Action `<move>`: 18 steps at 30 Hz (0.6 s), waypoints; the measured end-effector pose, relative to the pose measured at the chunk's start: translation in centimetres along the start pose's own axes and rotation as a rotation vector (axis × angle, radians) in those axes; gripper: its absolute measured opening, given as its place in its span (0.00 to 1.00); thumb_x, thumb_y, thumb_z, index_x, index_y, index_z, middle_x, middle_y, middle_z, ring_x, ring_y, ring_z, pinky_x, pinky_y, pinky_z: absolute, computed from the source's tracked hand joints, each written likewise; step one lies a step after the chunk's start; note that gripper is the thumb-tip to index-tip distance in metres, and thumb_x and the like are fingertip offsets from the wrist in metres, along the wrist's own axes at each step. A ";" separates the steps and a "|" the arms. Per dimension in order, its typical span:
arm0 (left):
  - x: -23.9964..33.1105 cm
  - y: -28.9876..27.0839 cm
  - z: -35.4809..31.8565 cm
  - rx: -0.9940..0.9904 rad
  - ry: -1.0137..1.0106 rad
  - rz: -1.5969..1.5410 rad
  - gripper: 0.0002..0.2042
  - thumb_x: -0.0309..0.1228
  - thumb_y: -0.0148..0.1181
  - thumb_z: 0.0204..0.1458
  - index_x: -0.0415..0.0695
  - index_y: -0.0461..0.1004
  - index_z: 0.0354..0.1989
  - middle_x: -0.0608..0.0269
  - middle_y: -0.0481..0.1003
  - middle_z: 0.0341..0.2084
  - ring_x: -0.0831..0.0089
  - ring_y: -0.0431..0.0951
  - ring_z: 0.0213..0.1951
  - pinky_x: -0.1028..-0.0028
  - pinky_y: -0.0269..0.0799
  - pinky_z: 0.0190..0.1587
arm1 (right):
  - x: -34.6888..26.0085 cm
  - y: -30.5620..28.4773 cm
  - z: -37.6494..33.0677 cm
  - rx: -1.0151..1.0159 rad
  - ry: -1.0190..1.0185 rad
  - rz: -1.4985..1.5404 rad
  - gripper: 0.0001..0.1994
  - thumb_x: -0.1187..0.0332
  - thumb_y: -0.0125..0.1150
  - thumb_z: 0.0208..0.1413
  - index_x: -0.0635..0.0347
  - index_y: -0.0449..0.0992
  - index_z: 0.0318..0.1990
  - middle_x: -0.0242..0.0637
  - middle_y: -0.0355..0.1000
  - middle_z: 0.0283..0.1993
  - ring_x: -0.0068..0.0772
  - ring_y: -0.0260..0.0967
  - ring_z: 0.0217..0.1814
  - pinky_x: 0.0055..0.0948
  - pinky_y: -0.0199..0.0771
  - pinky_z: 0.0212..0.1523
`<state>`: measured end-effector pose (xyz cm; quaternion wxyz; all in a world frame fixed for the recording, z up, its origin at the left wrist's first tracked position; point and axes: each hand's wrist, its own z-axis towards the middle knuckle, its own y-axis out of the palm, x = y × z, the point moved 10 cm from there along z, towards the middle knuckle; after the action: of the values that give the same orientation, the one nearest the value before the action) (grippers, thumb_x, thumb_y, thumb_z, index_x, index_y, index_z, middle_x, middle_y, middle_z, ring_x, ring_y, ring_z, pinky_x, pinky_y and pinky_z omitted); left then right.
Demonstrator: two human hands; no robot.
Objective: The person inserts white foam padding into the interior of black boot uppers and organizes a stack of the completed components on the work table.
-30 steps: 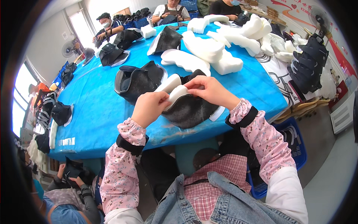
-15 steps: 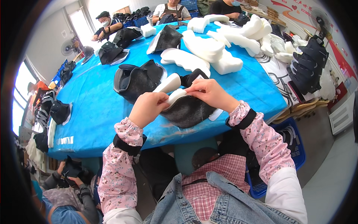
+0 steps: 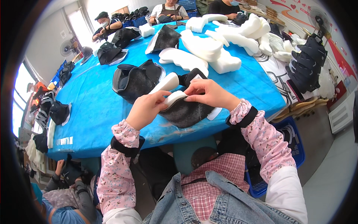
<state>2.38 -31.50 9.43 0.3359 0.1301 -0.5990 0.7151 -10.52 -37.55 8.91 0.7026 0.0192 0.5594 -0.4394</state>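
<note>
Your black piece [image 3: 185, 114] sits at the centre of the frame, close to the near edge of the bench [image 3: 97, 128], which curves from the lower left up to the middle right. A white pad [image 3: 174, 98] shows along its upper rim. The fingers of your left hand [image 3: 148, 106] are drawn together, pinching the rim and pad at their left end; the fingers of your right hand [image 3: 205, 94] pinch the rim near its top. Just above your left hand lies a white strip [image 3: 166, 83]; you cannot tell whether it joins the piece you hold. Up and left, a second black piece [image 3: 138, 82] stands near that strip, so room is tight there. Above your right hand, a flat foam piece [image 3: 182, 59] and piled foam blocks [image 3: 203, 45] take up the upper middle. Your widest stretch of bare blue covering runs through the left of the frame, as far as a black cap-shaped piece [image 3: 59, 112] by the left edge; another stretch opens right of your right hand, toward the right edge. Beyond that, lower right, sits a blue basket [image 3: 258, 189].
</note>
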 end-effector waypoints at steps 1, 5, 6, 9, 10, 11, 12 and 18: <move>-0.3 -0.1 -0.1 -0.006 -0.001 0.002 0.15 0.26 0.57 0.47 0.45 0.72 0.46 0.56 0.76 0.27 0.60 0.77 0.32 0.68 0.71 0.36 | 0.1 0.1 0.0 0.004 0.002 0.004 0.08 0.71 0.64 0.49 0.65 0.78 0.36 0.32 0.70 0.27 0.22 0.68 0.32 0.20 0.67 0.36; -0.7 -0.1 -1.0 -0.032 0.066 -0.095 0.18 0.26 0.58 0.48 0.42 0.69 0.50 0.56 0.75 0.33 0.61 0.76 0.37 0.69 0.70 0.41 | 0.4 -0.1 -0.1 0.049 0.011 0.011 0.07 0.71 0.64 0.48 0.66 0.78 0.33 0.32 0.69 0.26 0.21 0.67 0.31 0.20 0.66 0.35; -0.8 -0.2 -1.3 -0.023 0.064 -0.184 0.19 0.25 0.59 0.47 0.41 0.69 0.50 0.56 0.74 0.35 0.62 0.75 0.38 0.69 0.70 0.43 | 0.3 -0.1 -0.1 0.054 0.010 0.019 0.07 0.72 0.64 0.48 0.66 0.78 0.33 0.31 0.69 0.26 0.21 0.67 0.31 0.20 0.66 0.34; 1.4 -0.3 -1.9 0.096 0.174 0.008 0.22 0.25 0.64 0.43 0.42 0.69 0.49 0.58 0.72 0.33 0.63 0.74 0.38 0.69 0.69 0.43 | 1.1 0.0 0.0 0.070 0.021 0.072 0.06 0.72 0.64 0.48 0.66 0.78 0.32 0.31 0.69 0.26 0.20 0.66 0.30 0.20 0.65 0.34; 0.8 0.0 -1.9 0.129 0.135 0.036 0.22 0.25 0.67 0.38 0.42 0.71 0.46 0.59 0.71 0.30 0.63 0.72 0.37 0.69 0.69 0.42 | 1.4 0.1 0.0 0.078 0.029 0.116 0.06 0.72 0.64 0.49 0.66 0.78 0.32 0.31 0.69 0.26 0.20 0.66 0.30 0.19 0.65 0.34; 0.7 0.4 -2.0 0.130 0.134 0.037 0.22 0.25 0.67 0.38 0.42 0.71 0.46 0.59 0.71 0.30 0.63 0.72 0.37 0.69 0.69 0.42 | 1.5 0.2 0.1 0.076 0.027 0.117 0.06 0.72 0.64 0.49 0.66 0.78 0.32 0.31 0.69 0.26 0.20 0.66 0.30 0.19 0.65 0.34; 0.5 0.3 -2.0 0.167 0.103 0.033 0.20 0.25 0.66 0.38 0.41 0.71 0.43 0.59 0.71 0.30 0.63 0.72 0.36 0.69 0.69 0.40 | 1.8 0.2 0.1 0.090 0.055 0.135 0.05 0.72 0.63 0.49 0.66 0.78 0.31 0.30 0.69 0.25 0.20 0.66 0.30 0.19 0.65 0.34; 1.8 -0.6 -2.4 0.261 0.188 0.158 0.17 0.29 0.66 0.39 0.40 0.71 0.39 0.56 0.72 0.27 0.59 0.72 0.34 0.66 0.68 0.37 | 0.0 0.5 0.0 0.086 -0.057 -0.010 0.18 0.69 0.65 0.48 0.65 0.69 0.46 0.38 0.68 0.39 0.26 0.65 0.42 0.22 0.67 0.42</move>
<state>1.91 -28.64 10.33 0.3134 0.0575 -0.4755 0.8200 -10.16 -37.24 8.70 0.7145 0.0343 0.5198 -0.4670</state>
